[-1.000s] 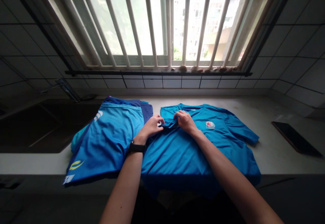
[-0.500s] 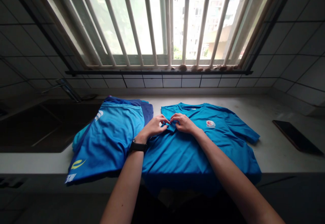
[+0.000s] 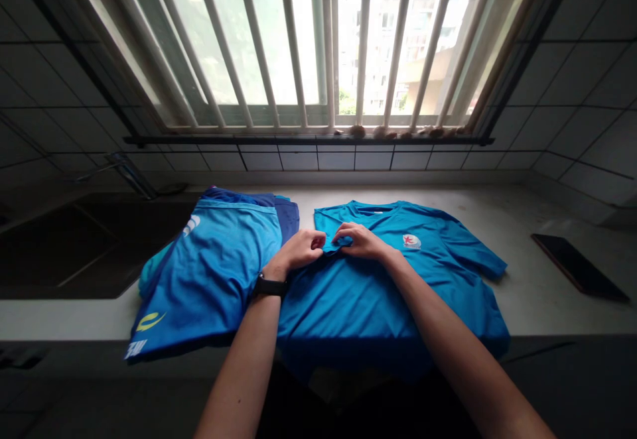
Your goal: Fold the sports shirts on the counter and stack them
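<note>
A blue T-shirt (image 3: 393, 306) with a small white and red chest badge lies spread on the counter, its neckline toward the window and its lower part hanging over the front edge. My left hand (image 3: 302, 248), with a black watch on the wrist, is closed on the shirt's cloth at the left side. Close beside it, my right hand (image 3: 361, 241) pinches a raised fold of the same cloth between thumb and fingers. The shirt's left sleeve is bunched between the hands and partly hidden by them. Left of the shirt rests a pile of folded blue clothes (image 3: 213, 273).
At the left is a dark sink (image 3: 89, 247) with a faucet (image 3: 132, 175) behind it. A dark phone (image 3: 580, 266) lies on the white counter (image 3: 542, 313) at the right. Beyond the counter, a barred window (image 3: 308, 54) has several small brownish objects along its sill.
My left fingers have curled in from a looser spread and closed on the cloth. Between my hands, the sleeve fabric is now lifted into a fold. The T-shirt otherwise lies the same.
</note>
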The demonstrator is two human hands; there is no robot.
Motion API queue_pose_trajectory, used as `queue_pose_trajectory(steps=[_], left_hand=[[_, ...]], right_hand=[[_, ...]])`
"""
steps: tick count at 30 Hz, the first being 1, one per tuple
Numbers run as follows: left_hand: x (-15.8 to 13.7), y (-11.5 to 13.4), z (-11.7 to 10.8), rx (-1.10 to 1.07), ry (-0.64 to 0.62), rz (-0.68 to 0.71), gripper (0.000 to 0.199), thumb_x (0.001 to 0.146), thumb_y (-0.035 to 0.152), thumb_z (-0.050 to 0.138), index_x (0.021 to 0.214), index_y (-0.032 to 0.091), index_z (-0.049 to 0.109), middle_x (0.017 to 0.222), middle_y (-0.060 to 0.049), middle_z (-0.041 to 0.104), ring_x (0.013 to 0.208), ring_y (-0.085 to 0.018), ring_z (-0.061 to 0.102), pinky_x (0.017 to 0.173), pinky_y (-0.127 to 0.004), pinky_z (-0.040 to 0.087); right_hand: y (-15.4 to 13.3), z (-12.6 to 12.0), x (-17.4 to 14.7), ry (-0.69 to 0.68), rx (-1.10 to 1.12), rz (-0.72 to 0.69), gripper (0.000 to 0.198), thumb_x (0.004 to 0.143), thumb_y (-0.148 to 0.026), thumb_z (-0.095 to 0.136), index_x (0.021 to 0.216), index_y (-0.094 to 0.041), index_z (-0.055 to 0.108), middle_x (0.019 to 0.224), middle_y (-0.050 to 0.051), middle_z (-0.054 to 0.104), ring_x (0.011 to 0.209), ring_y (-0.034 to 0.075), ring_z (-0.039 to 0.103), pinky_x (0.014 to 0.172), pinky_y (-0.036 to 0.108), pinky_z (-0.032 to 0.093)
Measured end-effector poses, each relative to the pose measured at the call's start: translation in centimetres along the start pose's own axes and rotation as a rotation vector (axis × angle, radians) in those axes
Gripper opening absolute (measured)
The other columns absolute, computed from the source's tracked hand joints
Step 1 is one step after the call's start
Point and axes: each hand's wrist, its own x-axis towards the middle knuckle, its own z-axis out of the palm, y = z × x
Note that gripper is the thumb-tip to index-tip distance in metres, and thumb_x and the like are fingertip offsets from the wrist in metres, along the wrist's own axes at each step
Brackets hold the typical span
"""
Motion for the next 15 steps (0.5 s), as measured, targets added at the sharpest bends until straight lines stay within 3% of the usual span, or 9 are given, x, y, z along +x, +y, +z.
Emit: queue_pose_trajectory(steps=[4, 8, 12, 15], left_hand=[[0.0, -0.2, 0.0, -0.046, -0.046, 0.000, 0.011, 0.064, 0.028, 0.050, 0.060, 0.021, 0.058, 0.060, 0.001, 0.056, 0.063, -0.016, 0.050, 0.061, -0.027, 0.040], [0.1, -0.1, -0.2, -0.018, -0.041, -0.012, 0.017, 0.068, 0.029, 0.048, 0.065, 0.021, 0.063, 0.068, -0.002, 0.065, 0.070, -0.020, 0.059, 0.070, -0.030, 0.049], [0.5, -0.4, 0.3, 0.082, 0.078, 0.054, 0.029, 0.074, 0.030, 0.054, 0.092, 0.021, 0.075, 0.110, -0.009, 0.074, 0.108, -0.028, 0.067, 0.102, -0.039, 0.052], [0.9, -1.2, 1.3, 0.116, 0.028, 0.047, 0.042, 0.082, 0.037, 0.058, 0.117, 0.023, 0.076, 0.144, -0.010, 0.065, 0.137, -0.031, 0.057, 0.120, -0.044, 0.041]], right_hand=[[-0.2, 0.0, 0.2, 0.059, 0.084, 0.030, 0.025, 0.085, -0.007, 0.066, 0.098, -0.021, 0.082, 0.097, 0.004, 0.073, 0.086, 0.016, 0.067, 0.082, 0.028, 0.052], [-0.8, -0.5, -0.2, -0.118, 0.191, 0.073, 0.012, 0.085, -0.028, 0.077, 0.091, -0.021, 0.084, 0.092, 0.003, 0.074, 0.080, 0.016, 0.068, 0.076, 0.025, 0.051], [-1.4, -0.6, 0.0, -0.135, 0.360, 0.200, 0.044, 0.097, -0.055, 0.061, 0.085, -0.018, 0.082, 0.088, 0.005, 0.078, 0.084, 0.021, 0.072, 0.081, 0.029, 0.053], [-1.3, -1.1, 0.3, -0.049, 0.446, 0.313, 0.060, 0.109, -0.048, 0.036, 0.084, -0.017, 0.080, 0.085, 0.007, 0.079, 0.085, 0.021, 0.074, 0.089, 0.032, 0.054]])
